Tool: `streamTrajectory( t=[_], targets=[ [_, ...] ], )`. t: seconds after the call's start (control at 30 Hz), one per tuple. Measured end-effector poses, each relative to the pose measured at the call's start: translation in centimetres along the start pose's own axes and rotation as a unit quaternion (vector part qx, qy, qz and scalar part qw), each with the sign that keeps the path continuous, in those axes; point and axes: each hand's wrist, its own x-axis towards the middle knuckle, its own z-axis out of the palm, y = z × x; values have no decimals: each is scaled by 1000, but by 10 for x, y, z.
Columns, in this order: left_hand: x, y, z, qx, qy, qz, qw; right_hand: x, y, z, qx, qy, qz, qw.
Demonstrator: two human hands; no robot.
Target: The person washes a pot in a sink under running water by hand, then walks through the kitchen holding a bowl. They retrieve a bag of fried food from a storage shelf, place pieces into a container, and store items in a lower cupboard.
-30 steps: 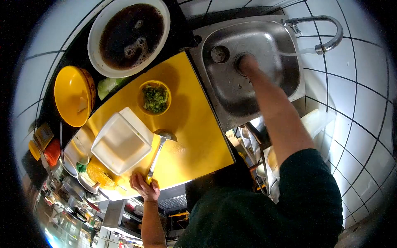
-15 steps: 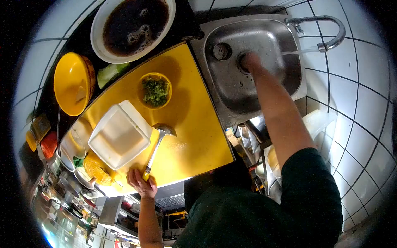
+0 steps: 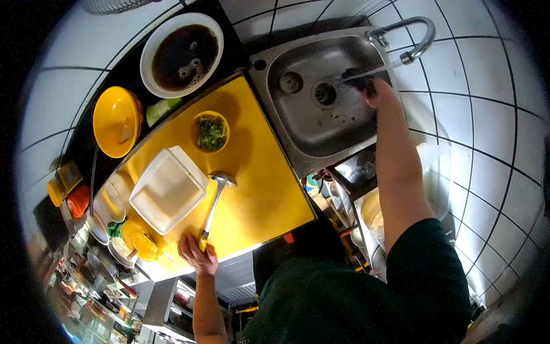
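At the board's near edge, my left hand [image 3: 198,255] is closed around the yellow end of a metal ladle [image 3: 213,207], whose bowl rests on the yellow board. Over the sink [image 3: 338,135], my right hand [image 3: 380,93] grips a dark, blurred thing [image 3: 358,81] beside the drain hole [image 3: 325,94]. Water from the curved tap [image 3: 421,43] runs onto it; its kind cannot be made out. Left of the ladle stands a white rectangular tub [image 3: 169,192]. A yellow bowl of chopped greens [image 3: 210,132] sits farther back.
A white bowl of dark liquid [image 3: 182,54] and an empty-looking yellow bowl [image 3: 116,122] stand behind the yellow board [image 3: 260,189]. A pale green vegetable piece [image 3: 162,110] lies between them. White tiles [image 3: 487,74] flank the sink; pans and shelves are at lower left.
My right hand has come up out of the drain and moved right, under the water stream, with the dark thing in it. My left hand stays at the ladle. The camera view has shifted slightly.
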Motion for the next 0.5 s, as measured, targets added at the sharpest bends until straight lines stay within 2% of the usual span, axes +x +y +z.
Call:
streamTrajectory(
  t=[0.03,0.1,0.13,0.17,0.23,0.33,0.37,0.4,0.43,0.5],
  targets=[
    [-2,-1,2,-1,1,-1,1000,21,-4,-25,-154,-34,-81,984],
    [-2,-1,1,-3,0,-2,1000,-43,-27,15,-2,95,-26,995],
    [-1,0,0,-3,-1,-1,1000,-47,-26,22,-103,172,-77,977],
    [0,1,-1,-3,-3,1,1000,-61,-28,30,-203,246,-126,940],
    [0,1,-1,-2,-12,-3,1000,-98,-34,59,-373,380,-156,832],
    [-2,0,0,-4,-15,-5,1000,-123,-15,117,-282,387,-284,831],
    [-4,-1,1,-4,-15,-7,1000,-121,-14,135,-86,271,-236,929],
    [-6,-2,2,-1,-15,-10,1000,-115,-15,147,115,139,-171,969],
    [-7,-3,3,3,-16,-13,1000,-109,-17,150,198,43,-122,972],
    [-9,-4,3,4,-15,-15,1000,-98,-23,152,352,-149,-20,924]
  ],
)
